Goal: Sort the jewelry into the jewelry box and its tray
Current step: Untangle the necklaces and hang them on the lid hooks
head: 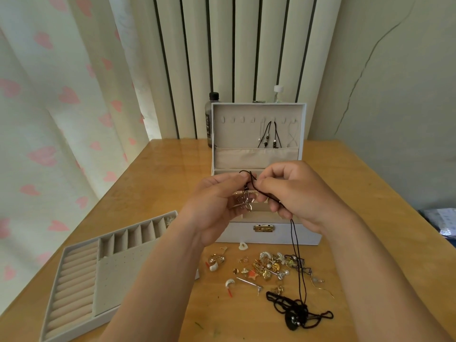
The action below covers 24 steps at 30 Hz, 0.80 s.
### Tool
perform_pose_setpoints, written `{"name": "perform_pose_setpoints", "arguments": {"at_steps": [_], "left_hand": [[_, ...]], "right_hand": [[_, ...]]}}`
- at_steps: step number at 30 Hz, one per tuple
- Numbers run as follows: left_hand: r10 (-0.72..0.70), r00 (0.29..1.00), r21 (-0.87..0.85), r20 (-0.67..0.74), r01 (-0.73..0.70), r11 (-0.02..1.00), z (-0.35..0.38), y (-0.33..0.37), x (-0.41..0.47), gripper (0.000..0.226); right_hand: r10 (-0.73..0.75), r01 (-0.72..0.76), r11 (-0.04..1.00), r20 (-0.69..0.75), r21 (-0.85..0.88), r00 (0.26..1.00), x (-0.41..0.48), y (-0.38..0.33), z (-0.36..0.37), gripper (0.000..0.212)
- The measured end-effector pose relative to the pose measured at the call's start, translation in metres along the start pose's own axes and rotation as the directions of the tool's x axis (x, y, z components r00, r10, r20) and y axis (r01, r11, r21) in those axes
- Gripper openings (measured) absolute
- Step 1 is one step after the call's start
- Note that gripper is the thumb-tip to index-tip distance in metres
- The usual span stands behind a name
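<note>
Up close, both hands, the left hand and right hand, pinch a black cord necklace above the open jewelry box. Its tray lies left on the wooden table, loose jewelry nearby; heart-print curtain and vertical blinds stand behind.

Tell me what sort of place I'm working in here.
Likely a bedroom or other home room: heart-print curtain at left, wooden table against a cracked wall, an open jewelry box on it.
</note>
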<state>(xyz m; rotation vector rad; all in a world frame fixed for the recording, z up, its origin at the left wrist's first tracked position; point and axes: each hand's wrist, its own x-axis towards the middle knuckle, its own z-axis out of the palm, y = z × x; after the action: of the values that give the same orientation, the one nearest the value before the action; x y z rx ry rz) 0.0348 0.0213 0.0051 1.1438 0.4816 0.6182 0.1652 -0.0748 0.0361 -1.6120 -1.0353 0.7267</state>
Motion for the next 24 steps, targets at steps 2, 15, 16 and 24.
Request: {"name": "perform_pose_setpoints", "arguments": {"at_steps": [2,15,16,24], "left_hand": [[0.001,1.0,-0.028,0.009,-0.001,1.0,0.0002,0.0005,0.0002,0.025],[-0.009,1.0,0.011,0.027,0.009,1.0,0.0037,0.0075,-0.0043,0.026],[-0.006,1.0,0.029,0.021,0.005,1.0,0.0043,0.0074,-0.0043,0.025],[-0.002,0.997,0.092,0.073,-0.005,0.996,0.0074,0.0064,-0.0047,0.021]], "right_hand": [[0.007,-0.007,1.0,0.007,-0.008,1.0,-0.0006,-0.0007,0.0019,0.013],[-0.026,0.027,0.998,0.018,-0.057,1.0,-0.001,-0.0003,0.0011,0.014],[-0.048,0.048,0.996,0.006,-0.073,0.999,-0.0005,0.0003,-0.0002,0.014],[-0.208,0.208,0.972,0.018,-0.104,0.978,0.001,0.004,0.002,0.015]]}}
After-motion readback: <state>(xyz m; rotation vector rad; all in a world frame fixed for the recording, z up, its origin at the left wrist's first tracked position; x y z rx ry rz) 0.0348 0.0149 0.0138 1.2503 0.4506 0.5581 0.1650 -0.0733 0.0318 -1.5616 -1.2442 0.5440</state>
